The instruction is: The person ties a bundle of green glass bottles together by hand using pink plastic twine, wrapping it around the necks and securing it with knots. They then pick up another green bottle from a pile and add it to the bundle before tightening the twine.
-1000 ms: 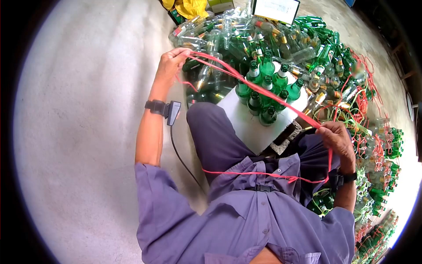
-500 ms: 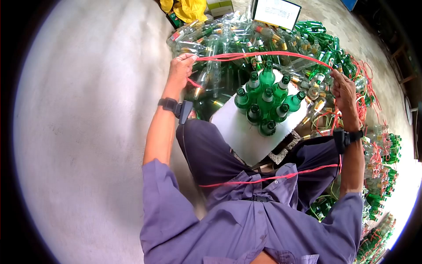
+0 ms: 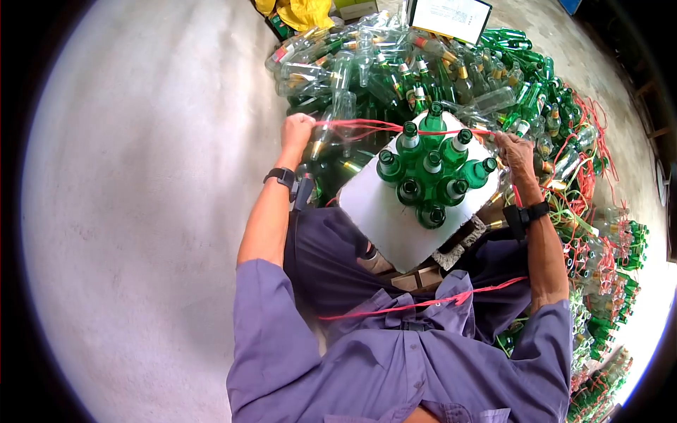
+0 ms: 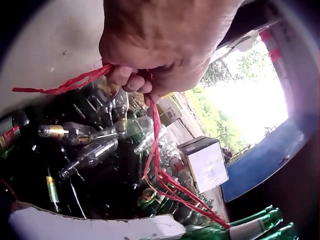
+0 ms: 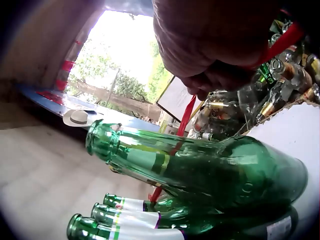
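Observation:
In the head view my left hand (image 3: 297,134) grips one end of a red plastic twine (image 3: 358,124), its fingers curled round several strands. My right hand (image 3: 517,154) pinches the other end, beyond the right side of the bottles. Between the hands the twine runs level across the farthest of several green glass bottles (image 3: 431,168), which stand upright in a tight group on a white board (image 3: 395,236). In the left wrist view a loose red tail sticks out past the fist. The right wrist view shows twine passing behind a near green bottle (image 5: 220,165).
A large heap of loose clear and green bottles (image 3: 342,70) lies beyond the board. Bundles of bottles tied with twine (image 3: 599,310) stand at the right. Another red strand (image 3: 395,308) crosses the lap. A white hat (image 5: 77,118) lies on a blue surface.
The right hand swung up and forward from beside the right knee, then came down and inward. The twine went from slanting over the bottles to lying level across the far one.

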Motion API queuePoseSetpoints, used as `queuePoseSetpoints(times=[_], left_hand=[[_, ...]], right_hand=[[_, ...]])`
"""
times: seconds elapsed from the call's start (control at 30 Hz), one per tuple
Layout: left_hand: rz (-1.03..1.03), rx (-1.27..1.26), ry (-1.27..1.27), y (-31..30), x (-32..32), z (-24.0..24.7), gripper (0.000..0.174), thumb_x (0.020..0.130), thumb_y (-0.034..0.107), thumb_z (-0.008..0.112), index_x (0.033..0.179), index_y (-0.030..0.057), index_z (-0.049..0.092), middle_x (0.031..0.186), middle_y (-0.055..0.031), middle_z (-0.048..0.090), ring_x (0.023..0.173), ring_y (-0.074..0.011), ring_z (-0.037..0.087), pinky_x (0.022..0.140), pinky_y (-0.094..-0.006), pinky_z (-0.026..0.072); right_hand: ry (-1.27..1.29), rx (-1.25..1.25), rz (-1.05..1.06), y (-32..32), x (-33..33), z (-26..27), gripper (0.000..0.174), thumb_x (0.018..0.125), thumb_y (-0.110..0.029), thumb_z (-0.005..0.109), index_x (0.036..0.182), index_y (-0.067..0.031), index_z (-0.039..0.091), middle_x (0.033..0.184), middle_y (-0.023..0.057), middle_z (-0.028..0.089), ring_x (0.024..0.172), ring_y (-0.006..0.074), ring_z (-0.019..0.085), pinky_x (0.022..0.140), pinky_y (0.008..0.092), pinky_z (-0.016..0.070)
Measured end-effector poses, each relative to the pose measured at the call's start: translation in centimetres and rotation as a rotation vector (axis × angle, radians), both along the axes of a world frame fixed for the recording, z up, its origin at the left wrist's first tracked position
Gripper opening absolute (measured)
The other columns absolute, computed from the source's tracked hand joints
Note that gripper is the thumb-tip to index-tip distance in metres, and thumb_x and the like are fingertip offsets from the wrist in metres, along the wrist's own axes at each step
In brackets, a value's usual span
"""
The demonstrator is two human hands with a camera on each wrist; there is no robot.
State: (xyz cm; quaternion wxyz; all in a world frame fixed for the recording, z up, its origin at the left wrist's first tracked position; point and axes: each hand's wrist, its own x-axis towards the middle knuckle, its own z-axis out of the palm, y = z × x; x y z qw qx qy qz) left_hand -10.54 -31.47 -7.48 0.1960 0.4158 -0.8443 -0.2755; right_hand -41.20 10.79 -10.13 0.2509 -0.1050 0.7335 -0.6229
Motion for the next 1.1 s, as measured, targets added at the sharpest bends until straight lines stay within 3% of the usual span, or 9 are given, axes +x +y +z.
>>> queuePoseSetpoints(times=[0.03,0.2,0.47,0.57,0.6,0.67,0.8,0.93,1.1], left_hand=[[-0.068,0.182,0.127,-0.7,-0.5,0.3,0.023,0.089,0.024,0.062,0.079,0.0034,0.067,0.07,-0.0067,0.066,0.055,-0.0132,0.058,0.048,-0.0276,0.0439],[-0.155,0.802,0.317,-0.4,-0.3,3.5,0.017,0.096,0.022,0.056,0.088,0.0075,0.057,0.08,-0.0079,0.067,0.053,-0.0117,0.057,0.041,-0.0219,0.0364],[0.061,1.285,1.186,-2.0,-1.1,5.5,0.023,0.103,0.016,0.041,0.087,0.004,0.053,0.12,-0.0282,0.061,0.068,-0.0115,0.061,0.053,-0.0232,0.0432],[-0.46,1.412,1.266,-4.5,0.1,4.5,0.024,0.104,0.015,0.038,0.088,0.0016,0.05,0.132,-0.0318,0.052,0.081,-0.0151,0.065,0.067,-0.0247,0.0525],[-0.456,1.416,1.263,-3.9,-0.5,5.1,0.024,0.104,0.015,0.038,0.088,0.0016,0.05,0.132,-0.0318,0.052,0.081,-0.0151,0.065,0.067,-0.0247,0.0525],[-0.029,1.183,1.466,-1.4,-2.2,6.8,0.025,0.103,0.015,0.037,0.088,0.0007,0.05,0.13,-0.0317,0.053,0.106,-0.0268,0.065,0.091,-0.0364,0.0547],[-0.096,1.174,1.431,1.0,-3.8,5.6,0.023,0.101,0.015,0.042,0.095,-0.0059,0.05,0.128,-0.0307,0.055,0.119,-0.0366,0.059,0.104,-0.0469,0.0487],[0.218,1.153,0.959,3.0,-3.5,1.8,0.022,0.098,0.014,0.048,0.102,-0.0077,0.05,0.12,-0.0282,0.059,0.119,-0.039,0.057,0.108,-0.0496,0.0419],[0.411,1.119,0.506,6.9,-0.2,-1.0,0.026,0.091,0.013,0.058,0.108,-0.0065,0.056,0.1,-0.0209,0.067,0.095,-0.0323,0.068,0.088,-0.0419,0.0524]], right_hand=[[-0.041,-0.069,0.039,-0.2,0.3,1.3,0.025,0.091,-0.024,0.067,0.079,-0.0024,0.068,0.057,-0.0074,0.044,0.046,0.0029,0.034,0.042,0.0215,0.0231],[-0.221,-0.239,0.159,0.0,0.7,5.0,0.02,0.094,-0.02,0.065,0.082,-0.0044,0.06,0.056,-0.0109,0.036,0.044,0.0006,0.027,0.041,0.019,0.0182],[-0.283,-0.492,0.168,0.7,0.6,6.6,0.022,0.096,-0.025,0.061,0.082,-0.0084,0.058,0.058,-0.0099,0.033,0.049,0.0023,0.026,0.043,0.0203,0.0178],[-0.345,-0.595,0.217,0.6,-0.4,5.8,0.021,0.097,-0.025,0.06,0.085,-0.0077,0.057,0.06,-0.0096,0.033,0.05,0.0022,0.027,0.043,0.0202,0.0184],[-0.346,-0.62,0.222,0.4,-0.4,5.9,0.021,0.097,-0.024,0.059,0.085,-0.0073,0.057,0.06,-0.0096,0.034,0.05,0.0022,0.028,0.043,0.0201,0.0186],[-0.385,-0.678,0.249,-0.1,-0.7,5.6,0.019,0.098,-0.022,0.058,0.087,-0.0064,0.057,0.061,-0.0094,0.034,0.051,0.0022,0.029,0.044,0.0189,0.0205],[-0.477,-0.579,0.118,-1.8,-2.1,3.2,0.014,0.096,-0.017,0.06,0.089,-0.0057,0.059,0.062,-0.0099,0.036,0.05,0.0002,0.03,0.042,0.0171,0.0215],[-0.395,-0.277,0.096,-2.8,-1.8,-1.2,0.012,0.09,-0.015,0.065,0.085,-0.0042,0.065,0.058,-0.0094,0.043,0.044,0.0011,0.031,0.038,0.02,0.0206],[-0.333,0.049,0.127,-3.2,-0.6,-3.2,0.015,0.086,-0.014,0.068,0.078,-0.0017,0.066,0.058,-0.0064,0.045,0.044,0.0032,0.034,0.039,0.0219,0.0215]])
